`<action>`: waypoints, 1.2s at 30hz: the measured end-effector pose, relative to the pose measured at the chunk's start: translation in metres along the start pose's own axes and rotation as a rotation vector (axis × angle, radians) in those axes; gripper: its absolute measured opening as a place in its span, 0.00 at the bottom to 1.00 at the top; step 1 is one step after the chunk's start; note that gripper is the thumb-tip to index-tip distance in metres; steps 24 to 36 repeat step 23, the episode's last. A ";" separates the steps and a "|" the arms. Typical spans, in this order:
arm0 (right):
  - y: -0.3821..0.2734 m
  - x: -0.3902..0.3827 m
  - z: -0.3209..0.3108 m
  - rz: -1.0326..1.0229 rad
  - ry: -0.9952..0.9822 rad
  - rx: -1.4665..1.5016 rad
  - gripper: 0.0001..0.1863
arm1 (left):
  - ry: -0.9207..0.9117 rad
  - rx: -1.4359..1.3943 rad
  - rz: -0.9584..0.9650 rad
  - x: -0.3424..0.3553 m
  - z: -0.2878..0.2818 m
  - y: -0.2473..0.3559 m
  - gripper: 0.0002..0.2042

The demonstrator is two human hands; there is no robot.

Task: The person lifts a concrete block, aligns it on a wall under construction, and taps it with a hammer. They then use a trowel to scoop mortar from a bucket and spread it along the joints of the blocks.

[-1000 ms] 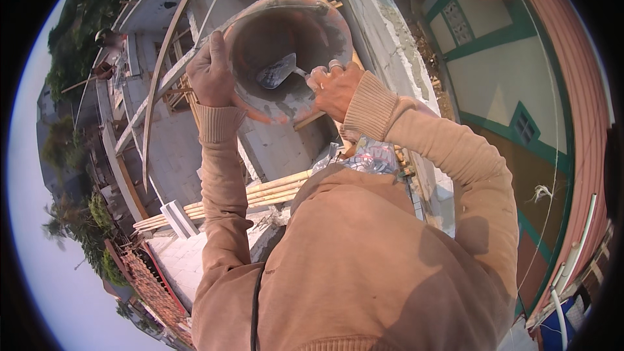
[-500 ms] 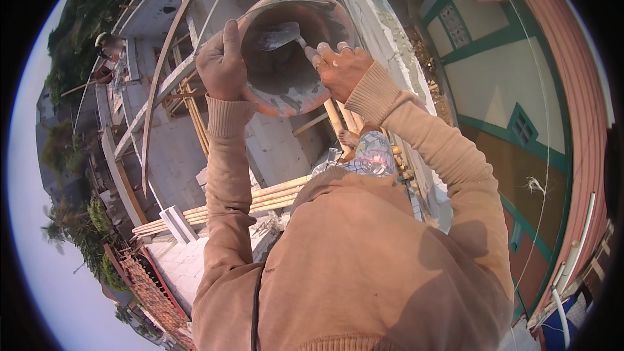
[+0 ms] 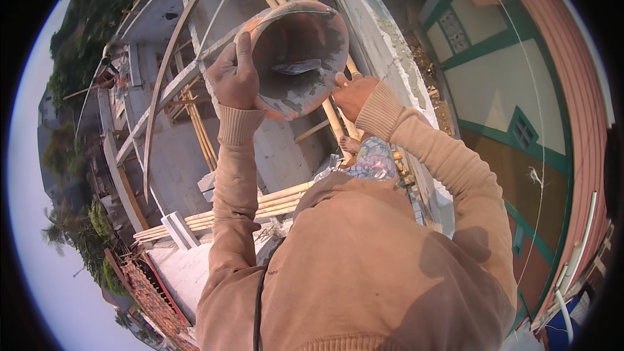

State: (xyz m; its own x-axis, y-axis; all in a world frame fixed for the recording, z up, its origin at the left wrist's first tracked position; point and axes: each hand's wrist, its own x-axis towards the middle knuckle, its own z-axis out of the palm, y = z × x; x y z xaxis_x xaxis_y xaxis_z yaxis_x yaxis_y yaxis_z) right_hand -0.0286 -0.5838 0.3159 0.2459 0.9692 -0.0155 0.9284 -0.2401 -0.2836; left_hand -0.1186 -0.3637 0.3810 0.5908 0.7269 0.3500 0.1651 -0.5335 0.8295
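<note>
An orange bucket [image 3: 270, 101] smeared with grey mortar is tilted toward me, its inside showing. My left hand [image 3: 233, 78] grips its rim on the left side. My right hand [image 3: 351, 94] holds the handle of a metal trowel [image 3: 296, 66], whose blade lies inside the bucket against the wet mortar. Both arms are in tan sleeves, raised in front of me.
Bamboo scaffold poles [image 3: 273, 198] run below my arms, high above a grey concrete slab [image 3: 169, 156]. A rough grey wall top [image 3: 383, 45] runs to the right, next to a building wall with green trim [image 3: 500, 123]. Trees [image 3: 97, 19] stand far left.
The bucket has been lifted higher and turned more upright toward me. The trowel has moved deeper inside it, and my right hand has shifted from the rim to lower right of the bucket.
</note>
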 end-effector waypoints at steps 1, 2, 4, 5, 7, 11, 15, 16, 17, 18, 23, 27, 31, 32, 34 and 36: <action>-0.002 0.000 -0.003 0.093 0.015 0.003 0.09 | -0.006 0.038 0.017 -0.004 -0.001 0.002 0.20; -0.006 0.004 -0.009 0.188 0.030 0.005 0.10 | -0.015 0.072 0.035 -0.008 -0.001 0.006 0.20; -0.012 0.010 -0.021 0.290 -0.028 0.040 0.12 | -0.057 0.150 0.118 -0.015 0.004 0.016 0.20; -0.013 0.013 -0.027 0.295 -0.101 0.073 0.13 | -0.089 0.178 0.174 -0.021 0.007 0.018 0.20; -0.012 0.015 -0.025 0.275 -0.174 0.178 0.13 | -0.148 0.233 0.294 -0.031 0.011 0.025 0.19; 0.016 0.018 0.030 0.335 -0.144 0.701 0.16 | -0.242 0.187 0.342 -0.043 0.007 0.018 0.19; 0.032 -0.006 0.048 0.304 -0.079 1.257 0.18 | -0.246 0.061 0.258 -0.037 -0.007 0.013 0.19; 0.031 -0.009 0.048 0.420 -0.131 1.474 0.17 | -0.223 -0.009 0.182 -0.039 -0.010 0.006 0.19; 0.036 -0.013 0.061 0.385 -0.144 1.634 0.17 | -0.204 -0.091 0.106 -0.042 -0.009 -0.003 0.20; 0.041 -0.016 0.072 0.354 -0.158 1.795 0.17 | -0.176 -0.111 0.056 -0.045 -0.008 -0.012 0.19; 0.048 -0.075 0.080 0.224 -0.135 2.126 0.21 | -0.011 -0.250 -0.061 -0.063 0.001 -0.029 0.12; 0.048 -0.075 0.080 0.224 -0.135 2.126 0.21 | -0.011 -0.250 -0.061 -0.063 0.001 -0.029 0.12; 0.048 -0.075 0.080 0.224 -0.135 2.126 0.21 | -0.011 -0.250 -0.061 -0.063 0.001 -0.029 0.12; 0.048 -0.075 0.080 0.224 -0.135 2.126 0.21 | -0.011 -0.250 -0.061 -0.063 0.001 -0.029 0.12; 0.048 -0.075 0.080 0.224 -0.135 2.126 0.21 | -0.011 -0.250 -0.061 -0.063 0.001 -0.029 0.12; 0.048 -0.075 0.080 0.224 -0.135 2.126 0.21 | -0.011 -0.250 -0.061 -0.063 0.001 -0.029 0.12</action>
